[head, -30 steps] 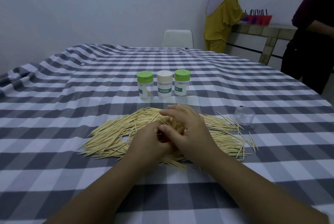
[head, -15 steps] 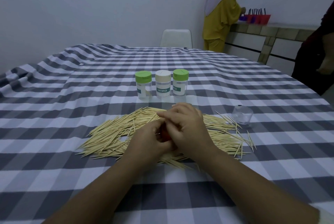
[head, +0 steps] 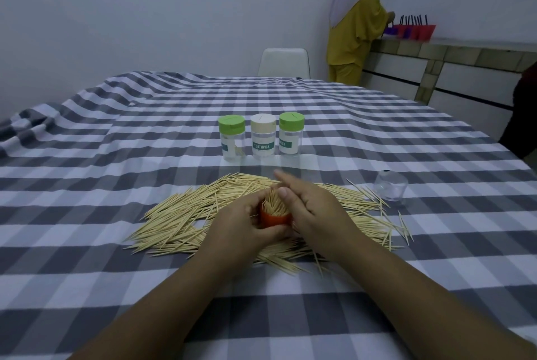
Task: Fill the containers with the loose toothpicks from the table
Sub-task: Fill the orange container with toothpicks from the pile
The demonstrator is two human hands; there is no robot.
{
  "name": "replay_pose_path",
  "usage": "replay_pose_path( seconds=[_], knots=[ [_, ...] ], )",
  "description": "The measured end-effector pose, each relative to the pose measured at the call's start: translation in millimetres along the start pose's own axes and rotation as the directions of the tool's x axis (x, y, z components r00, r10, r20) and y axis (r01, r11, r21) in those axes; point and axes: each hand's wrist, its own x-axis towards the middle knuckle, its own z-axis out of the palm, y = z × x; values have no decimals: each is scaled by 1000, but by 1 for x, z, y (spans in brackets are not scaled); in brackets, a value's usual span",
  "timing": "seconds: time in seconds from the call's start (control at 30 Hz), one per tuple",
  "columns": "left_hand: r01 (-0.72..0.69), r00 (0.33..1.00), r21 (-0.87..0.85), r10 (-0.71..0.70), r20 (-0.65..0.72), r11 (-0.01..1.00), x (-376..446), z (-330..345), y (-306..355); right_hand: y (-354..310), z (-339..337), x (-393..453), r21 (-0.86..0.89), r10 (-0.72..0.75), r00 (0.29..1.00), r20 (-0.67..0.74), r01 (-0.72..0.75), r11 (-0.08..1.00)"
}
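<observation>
orange container (head: pixel 274 219) upright amid loose toothpicks (head: pixel 186 220), bundle of picks standing in its mouth | left hand (head: pixel 241 228) wrapped round its side | right hand (head: pixel 312 211) cupped against bundle, fingers partly spread | three capped containers (head: pixel 263 138) in row behind pile | clear cap (head: pixel 390 186) to right on checked tablecloth (head: pixel 87 185)

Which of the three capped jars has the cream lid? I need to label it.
The middle jar, with TOOTHPICK facing the camera. The left jar and right jar beside it both have green lids.
</observation>
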Motion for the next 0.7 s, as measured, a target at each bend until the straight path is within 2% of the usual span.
replay_pose_path(
  seconds=[0.17,0.37,0.57,0.63,0.7],
  knots=[
    [-15,1000,10,16,-13,1000,1,0,1,-5,-5,0,-33,-39,999,2,39,999],
    [-4,1000,-27,4,-3,1000,0,-1,-1,-6,-12,0,299,101,994,49,-111,948],
    [43,999,-24,-44,-5,999,2,1,-3,-8,-16,2,492,206,974,91,-224,841],
    [58,998,-13,-58,-4,998,2,1,-4,-5,-17,5,457,254,965,71,-258,851],
    [65,998,-16,-65,-2,998,2,1,-3,0,-21,7,312,279,960,31,-274,910]
  ],
)
